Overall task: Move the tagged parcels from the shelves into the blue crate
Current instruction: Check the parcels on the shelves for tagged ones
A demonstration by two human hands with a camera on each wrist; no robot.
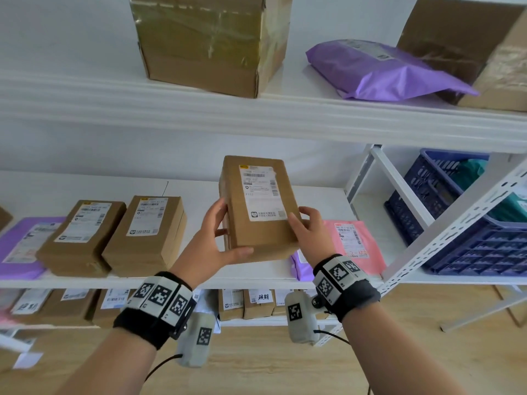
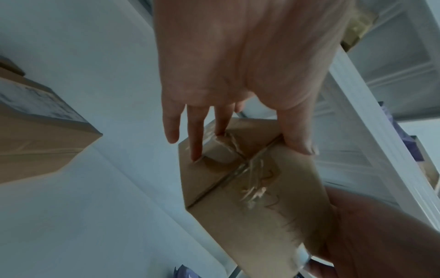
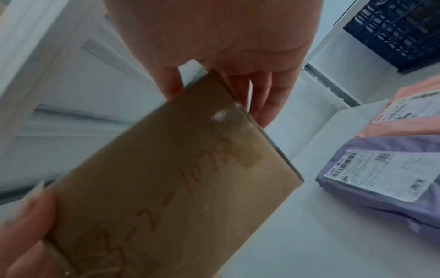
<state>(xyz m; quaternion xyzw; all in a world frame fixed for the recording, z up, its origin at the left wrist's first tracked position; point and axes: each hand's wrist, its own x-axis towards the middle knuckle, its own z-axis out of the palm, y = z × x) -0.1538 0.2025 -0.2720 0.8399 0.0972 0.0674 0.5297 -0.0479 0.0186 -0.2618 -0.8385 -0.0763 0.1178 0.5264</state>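
Note:
A small brown cardboard parcel (image 1: 258, 212) with a white shipping label is held in the air in front of the middle shelf. My left hand (image 1: 212, 240) grips its left side, thumb along the near bottom edge. My right hand (image 1: 309, 229) grips its right side, thumb on the top face. The left wrist view shows the parcel (image 2: 250, 188) taped end with my fingers (image 2: 197, 131) pressed on it. In the right wrist view the parcel (image 3: 171, 188) bears red handwriting. The blue crate (image 1: 462, 220) stands on the shelf to the right, holding a green bag.
Two brown boxes (image 1: 114, 235) and a purple mailer (image 1: 20, 246) lie on the middle shelf (image 1: 199, 277) at left. Pink mailer (image 1: 356, 243) and purple mailer (image 3: 385, 178) lie at right. A large carton (image 1: 211, 44) and purple bag (image 1: 382, 69) sit above. A white upright (image 1: 445, 232) fronts the crate.

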